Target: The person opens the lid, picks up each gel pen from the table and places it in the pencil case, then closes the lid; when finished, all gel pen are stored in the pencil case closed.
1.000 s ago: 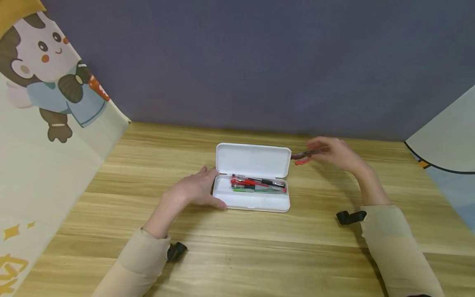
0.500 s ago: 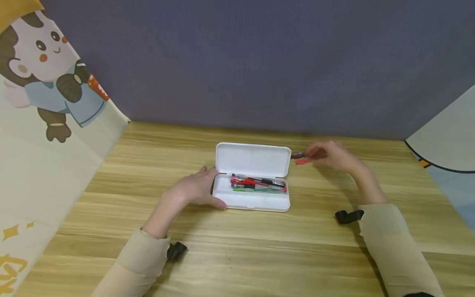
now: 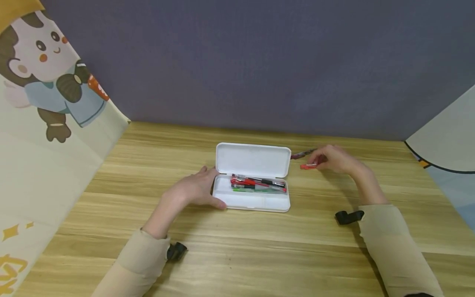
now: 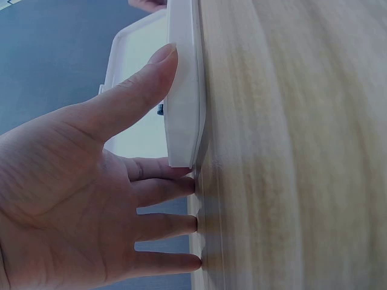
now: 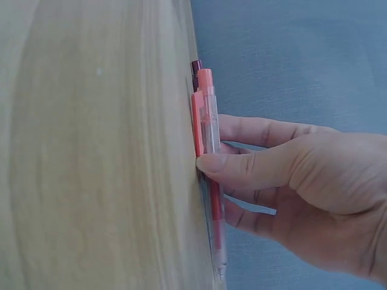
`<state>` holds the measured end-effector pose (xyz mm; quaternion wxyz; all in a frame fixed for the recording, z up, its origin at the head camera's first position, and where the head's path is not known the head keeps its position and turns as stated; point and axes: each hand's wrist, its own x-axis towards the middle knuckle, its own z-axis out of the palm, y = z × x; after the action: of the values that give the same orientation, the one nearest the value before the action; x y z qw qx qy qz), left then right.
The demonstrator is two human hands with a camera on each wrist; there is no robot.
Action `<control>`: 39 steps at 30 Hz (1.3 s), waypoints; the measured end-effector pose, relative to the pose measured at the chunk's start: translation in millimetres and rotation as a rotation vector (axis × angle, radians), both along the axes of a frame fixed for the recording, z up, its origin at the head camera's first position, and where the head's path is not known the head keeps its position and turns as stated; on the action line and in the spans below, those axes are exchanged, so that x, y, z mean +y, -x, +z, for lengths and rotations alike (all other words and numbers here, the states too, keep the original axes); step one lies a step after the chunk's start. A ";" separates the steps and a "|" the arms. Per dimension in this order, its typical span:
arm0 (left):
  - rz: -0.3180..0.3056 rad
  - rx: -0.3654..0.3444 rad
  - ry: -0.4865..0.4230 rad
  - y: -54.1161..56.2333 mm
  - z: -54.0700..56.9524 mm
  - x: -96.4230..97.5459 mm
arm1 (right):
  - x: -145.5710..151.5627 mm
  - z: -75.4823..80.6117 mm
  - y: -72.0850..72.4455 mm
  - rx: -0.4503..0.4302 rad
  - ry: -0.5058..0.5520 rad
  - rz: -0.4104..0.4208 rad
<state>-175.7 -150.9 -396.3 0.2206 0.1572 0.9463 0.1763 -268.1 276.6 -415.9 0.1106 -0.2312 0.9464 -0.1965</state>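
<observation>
Pencil case (image 3: 241,201) holds pens (image 3: 266,182); right fingers (image 5: 254,129) pinch a red pen (image 5: 210,130), left fingers (image 4: 160,226) are spread.

Plain blue-grey wall (image 3: 252,70) behind wood-grain table (image 3: 259,251)

hands (image 3: 196,188) (image 3: 335,159) touch white case (image 3: 241,201) and red pen (image 3: 308,166)

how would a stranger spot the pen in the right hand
On the table, find the white case, then the right hand to its right. The pen pinched there is bright red and clear, unlike the dark pen beyond it.
</observation>
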 end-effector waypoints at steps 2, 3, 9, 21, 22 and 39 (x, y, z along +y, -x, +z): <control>0.000 0.001 -0.001 -0.2 0.3 -0.2 | 0.8 2.2 -1.3 -0.015 0.019 0.005; 0.000 0.000 -0.002 -0.4 0.5 -0.2 | 1.6 3.6 -2.1 -0.011 0.030 0.006; -0.003 0.003 -0.005 -1.3 1.2 -0.5 | 3.7 18.0 -9.7 0.086 0.113 -0.026; -0.001 0.003 -0.001 -1.5 1.2 -2.7 | -19.2 45.8 -30.1 0.255 0.252 -0.107; -0.002 0.002 -0.001 -1.6 1.3 -2.6 | -20.9 47.2 -32.0 0.279 0.265 -0.101; -0.006 -0.004 -0.012 -2.5 3.0 -1.9 | -69.9 65.2 -61.4 0.364 0.509 0.022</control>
<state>-173.3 -152.8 -393.4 0.2220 0.1613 0.9443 0.1815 -206.7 206.7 -350.7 -0.1200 -0.2932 0.8685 -0.3812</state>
